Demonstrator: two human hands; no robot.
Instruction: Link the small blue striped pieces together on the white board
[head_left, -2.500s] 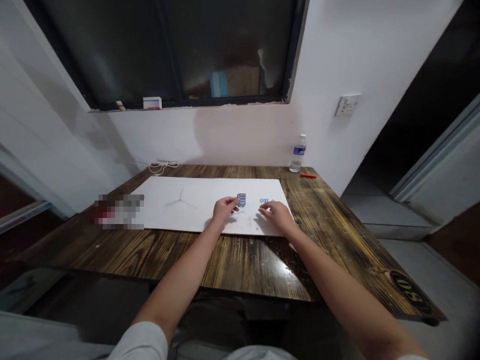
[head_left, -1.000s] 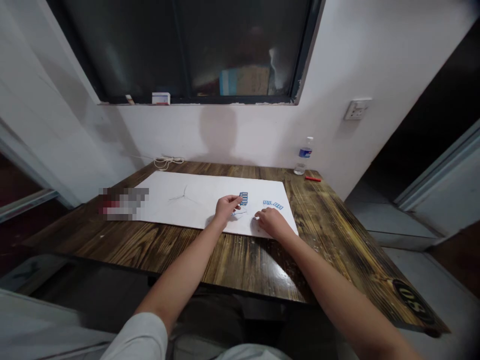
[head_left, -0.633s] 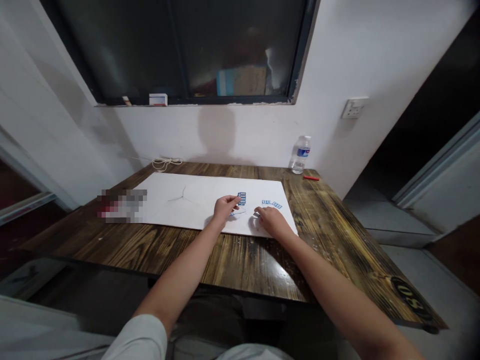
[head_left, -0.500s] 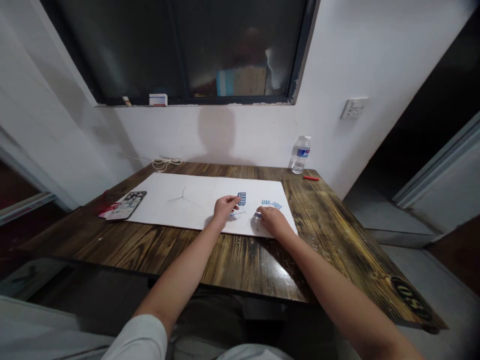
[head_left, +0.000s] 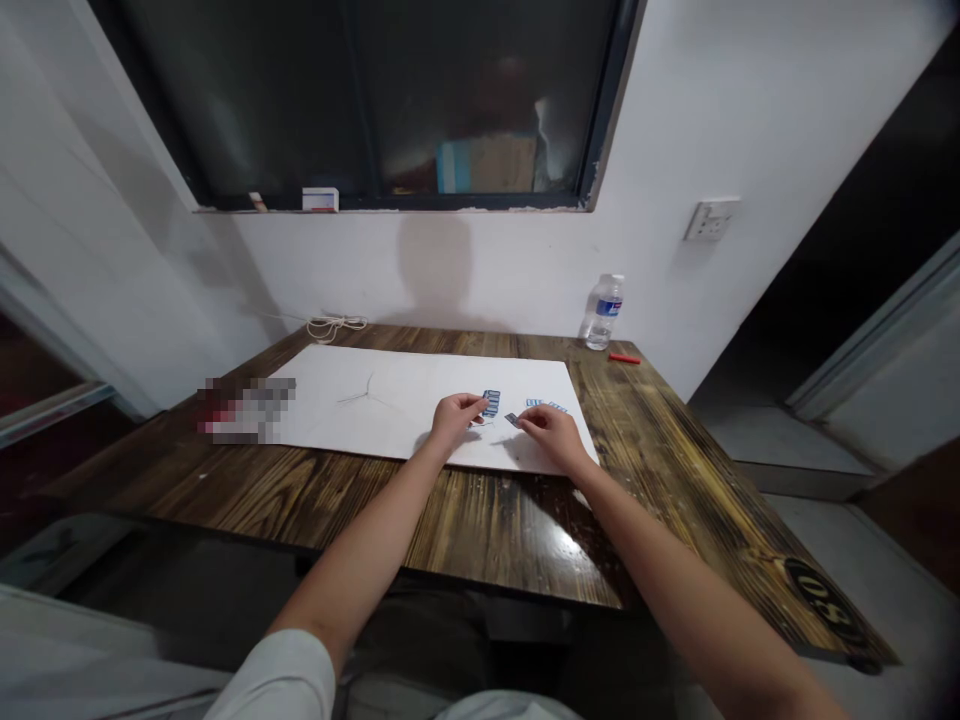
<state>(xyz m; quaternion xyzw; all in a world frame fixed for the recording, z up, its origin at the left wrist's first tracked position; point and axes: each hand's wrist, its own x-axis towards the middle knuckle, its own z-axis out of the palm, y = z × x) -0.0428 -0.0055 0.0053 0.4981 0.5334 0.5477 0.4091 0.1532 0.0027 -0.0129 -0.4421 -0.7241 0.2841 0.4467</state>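
Note:
My left hand (head_left: pixel 453 418) pinches a blue-and-white patterned strip (head_left: pixel 491 403) above the right half of a white board (head_left: pixel 405 380). My right hand (head_left: pixel 553 432), just right of it, holds a small dark patterned piece (head_left: pixel 513 419) between thumb and fingers. Similar blue pieces (head_left: pixel 535 403) lie on the board behind my right hand, partly hidden by it. Thin dark lines show on the board under my left hand. A thin branching line or wire (head_left: pixel 367 394) is on the board's left half.
A water bottle (head_left: pixel 604 312) and a red pen-like object (head_left: pixel 624 358) stand and lie at the back right of the wooden table (head_left: pixel 465 520). A white cable (head_left: pixel 334 325) lies at the back left. A pixelated object (head_left: pixel 255 410) overlaps the board's left edge.
My right hand has lifted slightly, bringing its small piece up and nearer the strip. The strip in my left hand is tilted a little differently and has shifted slightly right.

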